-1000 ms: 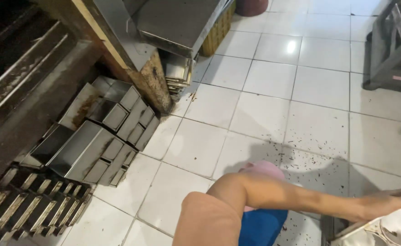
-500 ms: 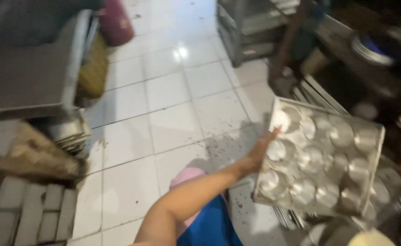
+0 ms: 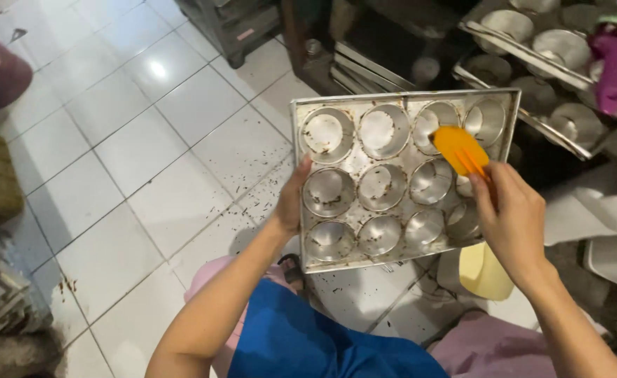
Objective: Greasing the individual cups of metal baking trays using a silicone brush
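Twelve-cup square metal muffin tray (image 3: 399, 178), crumb-flecked, is held tilted above the white tiled floor (image 3: 147, 140), gripped at its left edge by the left hand (image 3: 293, 199); an orange silicone brush (image 3: 460, 149) is pinched in the right hand (image 3: 515, 220) over the right-side cups

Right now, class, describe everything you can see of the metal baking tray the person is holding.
The baking tray is a rectangular pan of dull grey metal with twelve round cups, several flecked with dark crumbs. It is held above the white tiled floor, tilted toward the camera. The left hand grips its left edge; the right hand holds an orange brush over the right-hand cups.
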